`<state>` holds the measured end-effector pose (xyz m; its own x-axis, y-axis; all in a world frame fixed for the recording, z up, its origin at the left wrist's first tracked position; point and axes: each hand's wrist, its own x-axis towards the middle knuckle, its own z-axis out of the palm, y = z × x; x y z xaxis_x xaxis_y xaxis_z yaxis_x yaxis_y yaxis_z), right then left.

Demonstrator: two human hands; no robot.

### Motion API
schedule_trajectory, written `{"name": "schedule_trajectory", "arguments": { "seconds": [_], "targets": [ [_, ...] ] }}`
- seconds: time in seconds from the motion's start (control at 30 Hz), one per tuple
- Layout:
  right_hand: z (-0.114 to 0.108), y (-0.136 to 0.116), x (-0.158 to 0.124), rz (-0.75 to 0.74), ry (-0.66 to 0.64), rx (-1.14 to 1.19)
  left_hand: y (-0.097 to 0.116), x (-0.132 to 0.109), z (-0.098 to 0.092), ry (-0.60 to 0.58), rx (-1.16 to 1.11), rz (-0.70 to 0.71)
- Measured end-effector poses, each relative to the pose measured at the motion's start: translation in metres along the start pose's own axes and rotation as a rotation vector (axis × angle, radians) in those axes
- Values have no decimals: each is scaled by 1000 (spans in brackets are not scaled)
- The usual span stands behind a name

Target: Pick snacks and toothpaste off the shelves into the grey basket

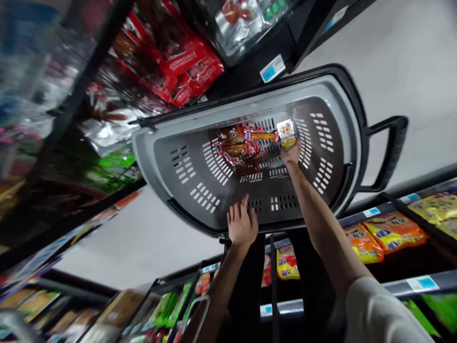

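Below me is a grey shopping basket (210, 224) with a slotted bottom and a black rim. My right hand (292, 151) reaches down inside it, closed on a small snack packet (286, 131) with a white top and a yellow patch. Beside that packet, on the basket's bottom, lies a heap of clear-wrapped brown snacks (237, 145) with red and blue labels. Over the near rim rests my left hand (243, 225), its fingers spread and holding nothing.
A black handle (391, 152) sticks out at the basket's right end. Shelves with red snack bags (178, 66) stand along the far side. Nearer shelves hold orange snack bags (392, 231) and green packets (173, 302). Pale floor (160, 252) shows between them.
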<state>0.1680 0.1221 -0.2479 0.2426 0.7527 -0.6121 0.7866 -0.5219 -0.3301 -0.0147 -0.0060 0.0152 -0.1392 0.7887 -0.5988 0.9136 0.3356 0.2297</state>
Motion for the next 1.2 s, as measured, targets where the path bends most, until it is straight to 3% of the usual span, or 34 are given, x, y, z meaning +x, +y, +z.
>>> {"name": "schedule_trajectory", "arguments": {
  "seconds": [0.17, 0.3, 0.43, 0.57, 0.7, 0.77, 0.87, 0.97, 1.03, 1.13, 1.17, 1.2],
  "targets": [
    [21, 3, 15, 54, 67, -111, -3, 7, -3, -44, -4, 100],
    [23, -8, 17, 114, 108, -189, -5, 8, -3, -81, -2, 124],
    [13, -10, 15, 154, 10, -178, -4, 8, -3, -86, -2, 105],
    [-9, -1, -11, 167, -230, -81, -3, 3, 4, -35, -53, 58],
    [-53, -5, -67, 100, -309, -38, 7, -8, 11, -30, -137, 48],
    [-83, -17, -98, 46, -324, -2, 19, -14, 3, -22, -183, 47],
    [-137, -46, -147, -70, -333, 96, 39, -21, -33, 46, -259, 75],
    [-203, -89, -201, -195, -334, 233, 50, -26, -96, 81, -328, 143],
    [-252, -123, -245, -278, -332, 335, 51, -31, -150, -37, -417, 173],
    [-321, -171, -320, -417, -289, 478, 49, -53, -243, -368, -582, 190],
    [-339, -184, -345, -470, -264, 508, 50, -65, -273, -430, -584, 196],
    [-355, -195, -367, -504, -239, 558, 52, -80, -301, -393, -573, 216]
  ]
}}
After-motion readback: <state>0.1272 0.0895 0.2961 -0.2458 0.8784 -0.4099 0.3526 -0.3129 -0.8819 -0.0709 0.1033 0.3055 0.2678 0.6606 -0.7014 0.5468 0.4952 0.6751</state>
